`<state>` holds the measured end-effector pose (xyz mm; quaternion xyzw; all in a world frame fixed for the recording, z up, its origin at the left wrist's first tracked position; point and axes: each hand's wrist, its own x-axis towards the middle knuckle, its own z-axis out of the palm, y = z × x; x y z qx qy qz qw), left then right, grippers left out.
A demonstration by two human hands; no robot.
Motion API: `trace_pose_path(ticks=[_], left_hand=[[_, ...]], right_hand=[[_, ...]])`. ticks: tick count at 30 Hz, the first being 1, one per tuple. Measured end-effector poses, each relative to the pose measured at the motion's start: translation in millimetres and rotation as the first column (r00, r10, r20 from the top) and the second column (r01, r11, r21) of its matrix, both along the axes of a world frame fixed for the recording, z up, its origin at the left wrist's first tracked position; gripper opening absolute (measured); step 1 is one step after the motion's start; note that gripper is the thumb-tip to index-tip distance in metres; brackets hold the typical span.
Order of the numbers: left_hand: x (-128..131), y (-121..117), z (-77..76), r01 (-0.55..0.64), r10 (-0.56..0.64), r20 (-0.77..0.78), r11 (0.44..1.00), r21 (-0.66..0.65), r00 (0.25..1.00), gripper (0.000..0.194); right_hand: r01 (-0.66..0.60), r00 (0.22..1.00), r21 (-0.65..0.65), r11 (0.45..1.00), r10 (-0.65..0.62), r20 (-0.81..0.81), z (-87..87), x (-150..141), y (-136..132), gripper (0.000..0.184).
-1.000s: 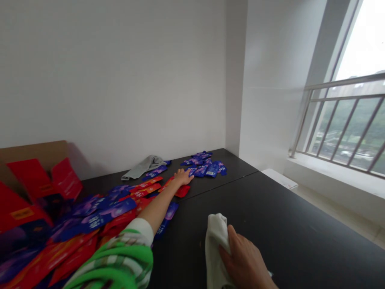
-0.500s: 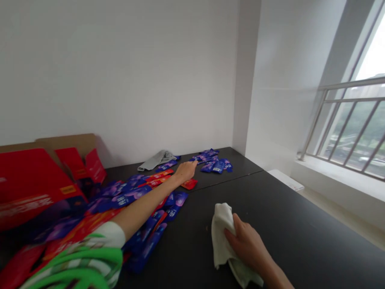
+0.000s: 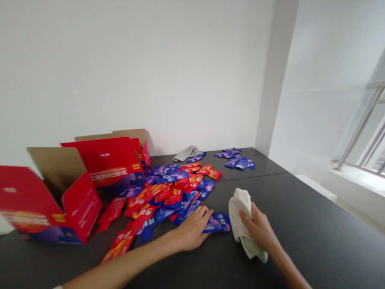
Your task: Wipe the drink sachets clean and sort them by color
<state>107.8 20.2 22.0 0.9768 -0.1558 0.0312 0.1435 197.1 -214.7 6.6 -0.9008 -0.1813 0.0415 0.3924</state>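
In the head view, the right hand (image 3: 258, 225) grips a white cloth (image 3: 240, 212), to the right of the pile (image 3: 173, 191) of red and blue packets. The left hand (image 3: 194, 228), fingers close together, rests over a blue packet (image 3: 219, 223) at the pile's near right edge; red boxes (image 3: 105, 160) stand left of the pile, and a grey cloth (image 3: 187, 153) lies behind it.
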Motion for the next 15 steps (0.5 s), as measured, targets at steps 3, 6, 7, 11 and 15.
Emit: trace_pose_path(ticks=[3,6,7,11,15], left_hand=[[-1,-5,-12.8,-0.015,0.016,0.008,0.991,-0.136,1.0,0.05],[0,-8,-21.8,0.008,0.001,0.04,0.975,-0.221,0.999,0.047],[0,-8,-24.0,-0.016,0.027,0.043,0.972,-0.235,0.999,0.048],[0,-11,-27.2,-0.121,0.13,0.022,0.966,-0.228,0.991,0.058],[2,-14,-26.9,-0.062,0.067,0.012,0.968,-0.244,0.998,0.054]], right_hand=[[-0.173,0.973,-0.133,0.976,0.19,0.129,2.4,-36,40,0.029],[-0.181,0.942,-0.317,0.931,0.257,0.215,7.2,-49,62,0.033],[-0.133,0.95,-0.375,0.917,0.226,0.216,8.9,-48,63,0.03],[-0.035,0.97,-0.486,0.873,0.146,0.193,10.8,-43,58,0.027],[-0.125,0.938,-0.464,0.877,0.257,0.234,6.9,-50,59,0.037]])
